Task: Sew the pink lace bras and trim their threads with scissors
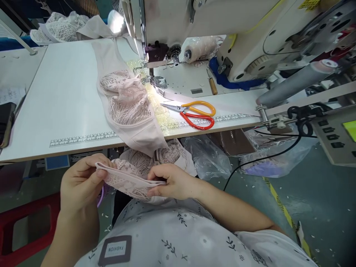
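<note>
Between my two hands, over my lap, I hold a pale pink lace bra piece (pixel 126 180) with a smooth folded edge band. My left hand (pixel 83 181) pinches its left end between thumb and fingers. At the right end, my right hand (pixel 169 182) grips the same piece, thumb below and fingers above. Another pale pink lace bra (pixel 129 102) lies on the sewing table beside the needle and hangs over the front edge. More lace cups (pixel 174 152) rest below that edge, just behind my hands.
Scissors (pixel 191 111) with orange and red handles lie on the white table (pixel 66 92), near a printed ruler (pixel 83 139). A sewing machine (pixel 205 18) stands behind, with a wooden-handled tool (pixel 213 84) under its arm. A red stool (pixel 30 222) is at lower left.
</note>
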